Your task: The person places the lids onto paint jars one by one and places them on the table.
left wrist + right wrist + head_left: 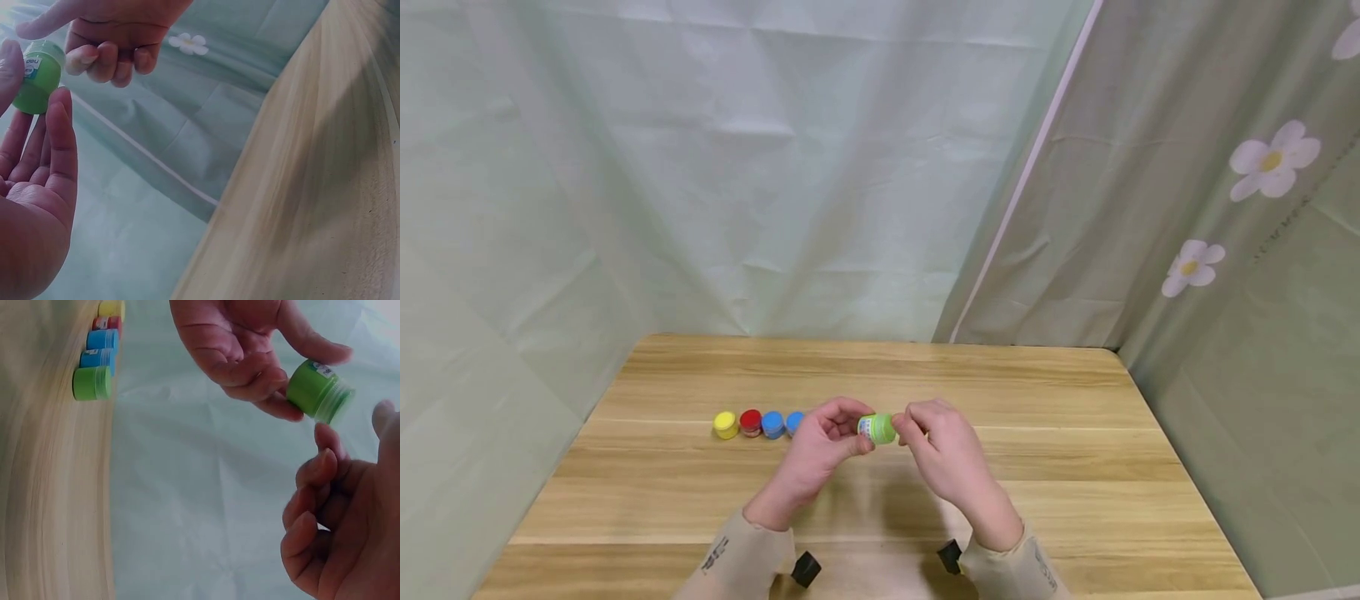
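Observation:
My left hand (pixel 820 446) holds a small green jar (pixel 877 428) above the table, gripped by thumb and fingertips. It lies tilted sideways; its clear lid (pixel 336 405) faces my right hand (pixel 946 450). The right thumb and forefinger stand apart beside the lid, with a gap showing in the right wrist view. The other right fingers are loosely curled, holding nothing. In the left wrist view, a white and blue label (pixel 31 67) shows on the jar.
Left of the hands, a row of jars stands on the wooden table (pixel 1075 467): yellow (pixel 726 425), red (pixel 751 422), two blue (pixel 772 424) and a green one (pixel 92 384), hidden from the head view by my left hand. Pale curtains (pixel 820 167) hang around the table.

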The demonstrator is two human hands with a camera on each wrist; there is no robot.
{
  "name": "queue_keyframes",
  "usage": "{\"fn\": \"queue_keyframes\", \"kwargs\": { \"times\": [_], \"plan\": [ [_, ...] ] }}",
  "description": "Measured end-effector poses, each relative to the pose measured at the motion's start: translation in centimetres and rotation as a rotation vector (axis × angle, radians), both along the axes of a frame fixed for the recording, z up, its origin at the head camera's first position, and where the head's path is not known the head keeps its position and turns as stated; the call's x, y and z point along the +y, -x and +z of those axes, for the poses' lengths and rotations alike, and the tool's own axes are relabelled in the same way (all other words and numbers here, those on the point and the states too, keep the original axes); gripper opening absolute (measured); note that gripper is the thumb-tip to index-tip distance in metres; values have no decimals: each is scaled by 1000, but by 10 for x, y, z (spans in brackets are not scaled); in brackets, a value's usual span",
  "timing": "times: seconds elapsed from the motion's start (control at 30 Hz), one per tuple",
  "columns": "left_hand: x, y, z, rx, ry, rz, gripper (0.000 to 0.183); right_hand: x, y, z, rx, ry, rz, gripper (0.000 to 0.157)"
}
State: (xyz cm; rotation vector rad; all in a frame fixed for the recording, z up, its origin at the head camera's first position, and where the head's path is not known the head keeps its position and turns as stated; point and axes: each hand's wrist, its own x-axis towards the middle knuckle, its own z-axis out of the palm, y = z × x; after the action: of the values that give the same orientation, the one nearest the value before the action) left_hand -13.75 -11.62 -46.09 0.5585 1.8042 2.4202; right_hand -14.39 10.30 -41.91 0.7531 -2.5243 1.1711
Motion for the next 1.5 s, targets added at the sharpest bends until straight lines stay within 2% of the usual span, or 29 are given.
{"fn": "queue_keyframes", "kwargs": {
  "times": [0.13, 0.17, 0.23, 0.37, 0.47, 0.6, 0.8, 0.97, 1.2, 1.33, 1.5],
  "plan": [
    [-1, 1, 1, -15, -16, 27, 30, 3, 2, 0, 7, 98, 20, 8],
    [-2, 1, 1, -13, -21, 32, 30, 4, 3, 0, 24, 128, 39, 12],
    [-4, 2, 1, -13, -25, 44, 27, 5, 5, 1, 63, 156, 88, 31],
    [-6, 2, 1, -2, -20, 54, 22, 7, 6, 3, 122, 128, 188, 50],
    [-7, 3, 2, 2, -23, 47, 19, 7, 6, 4, 151, 89, 246, 51],
    [-7, 2, 4, -2, -24, 39, 17, 6, 7, 4, 197, 69, 276, 44],
    [-7, 2, 5, -11, -17, 42, 18, 5, 8, 3, 222, 50, 264, 40],
    [-7, 2, 4, -2, -27, 37, 24, 4, 7, 1, 192, 47, 236, 38],
    [-8, 2, 4, 8, -14, 54, 31, 0, 5, 1, 118, 35, 141, 28],
    [-7, 1, 4, 11, -10, 39, 33, -1, 3, -1, 69, 23, 91, 21],
    [-5, 1, 3, 31, 0, 27, 37, -4, 2, -2, 62, 15, 37, 15]
  ]
}}
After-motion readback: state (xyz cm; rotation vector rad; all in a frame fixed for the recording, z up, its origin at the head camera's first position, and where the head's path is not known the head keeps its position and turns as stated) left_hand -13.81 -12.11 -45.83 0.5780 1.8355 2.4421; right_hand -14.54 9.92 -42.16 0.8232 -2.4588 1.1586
